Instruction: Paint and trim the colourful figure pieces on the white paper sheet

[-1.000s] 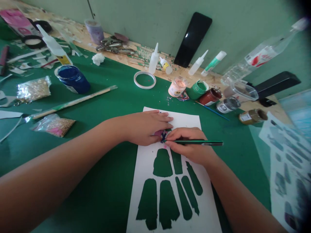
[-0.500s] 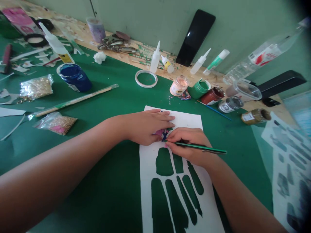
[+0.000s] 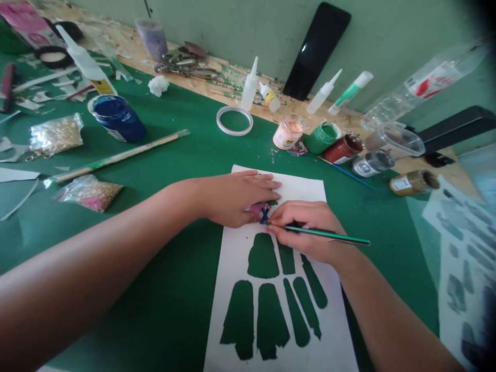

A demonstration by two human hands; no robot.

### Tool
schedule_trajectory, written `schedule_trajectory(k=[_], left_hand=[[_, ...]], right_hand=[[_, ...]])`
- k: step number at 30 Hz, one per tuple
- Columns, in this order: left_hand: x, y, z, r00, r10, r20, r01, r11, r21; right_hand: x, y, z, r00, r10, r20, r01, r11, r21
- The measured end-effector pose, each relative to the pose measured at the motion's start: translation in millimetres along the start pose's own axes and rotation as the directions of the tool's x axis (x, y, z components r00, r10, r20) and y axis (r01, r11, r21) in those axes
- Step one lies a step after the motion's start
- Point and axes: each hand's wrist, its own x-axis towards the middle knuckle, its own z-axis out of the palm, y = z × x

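Note:
A white paper sheet [image 3: 236, 258] with several cut-out openings lies on the green mat [image 3: 170, 299], which shows through them. My left hand [image 3: 240, 199] rests flat on the sheet's upper part, fingers spread, pointing right. Close to its thumb is a small pink and dark blue piece [image 3: 263, 211], partly covered by my hands. My right hand [image 3: 304, 225] pinches a green pencil [image 3: 329, 235], which slants to the right. The pencil's tip is down at the lower edge of the small piece.
Open jars of blue [image 3: 124, 124], peach [image 3: 287, 135], green [image 3: 323, 138] and dark red paint [image 3: 344, 150] stand beyond my hands. A thin blue brush [image 3: 351, 174] and a white tape ring [image 3: 234, 122] lie nearby. Bead bags and a stick [image 3: 127, 156] are at left.
The lower part of the paper has shifted left and its cut-outs look wider and fully outlined. Both hands keep nearly the same pose, and the view has shifted slightly.

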Motion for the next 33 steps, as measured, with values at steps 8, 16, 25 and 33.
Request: schedule_trajectory(k=[8, 16, 25, 33], left_hand=[[-0.7, -0.1, -1.0, 1.000, 0.002, 0.013, -0.002, 1.000, 0.010], [-0.4, 0.4, -1.9, 1.000, 0.005, 0.014, -0.005, 1.000, -0.005], [-0.5, -0.5, -0.6, 1.000, 0.002, 0.015, -0.002, 1.000, 0.007], [-6.4, 5.9, -6.4, 0.999, -0.053, -0.009, 0.053, 0.996, 0.069]], right_hand=[[0.5, 0.0, -0.2, 1.000, 0.024, 0.019, -0.024, 0.999, 0.036], [-0.1, 0.6, -3.6, 1.000, 0.021, -0.001, -0.020, 0.997, 0.069], [0.1, 2.1, -4.3, 0.999, 0.022, 0.028, -0.024, 0.998, 0.053], [-8.1, 10.6, -16.7, 0.955, 0.183, -0.232, -0.087, 0.924, 0.373]])
